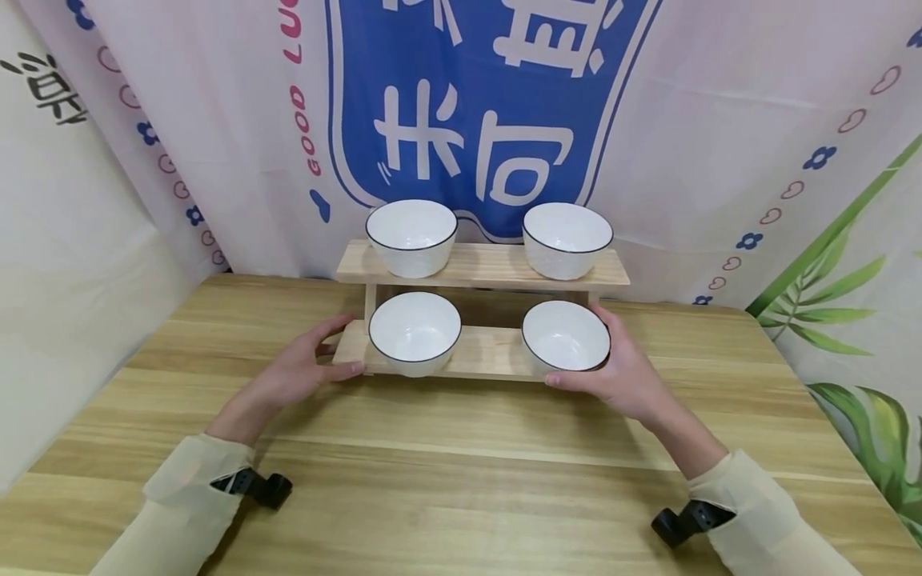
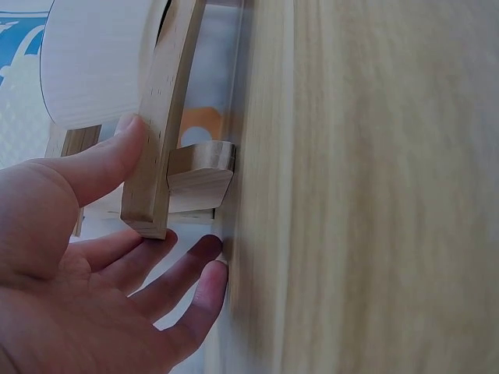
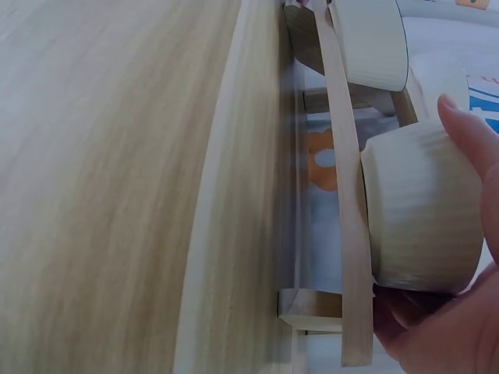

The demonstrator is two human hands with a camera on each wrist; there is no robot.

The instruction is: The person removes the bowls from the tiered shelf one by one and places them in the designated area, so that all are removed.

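A two-tier wooden stand [image 1: 481, 264] stands against the curtain and bears white bowls with thin dark rims. Two are on the upper board, an upper left bowl [image 1: 412, 240] and an upper right bowl [image 1: 567, 242]. On the lower board are a lower left bowl [image 1: 415, 332] and a lower right bowl [image 1: 565, 336]. My left hand [image 1: 302, 368] grips the lower board's left end, thumb along its front edge and fingers around the end. With my right hand [image 1: 627, 372] I hold the lower right bowl, thumb at its front and fingers around its right side, partly hidden behind it.
The stand rests on a wood-grain table [image 1: 446, 480]. Close behind hangs a white curtain [image 1: 238, 160] with a blue printed panel. A leaf-patterned cloth [image 1: 850, 320] borders the table's right side. Each sleeve cuff carries a small black camera [image 1: 270, 490].
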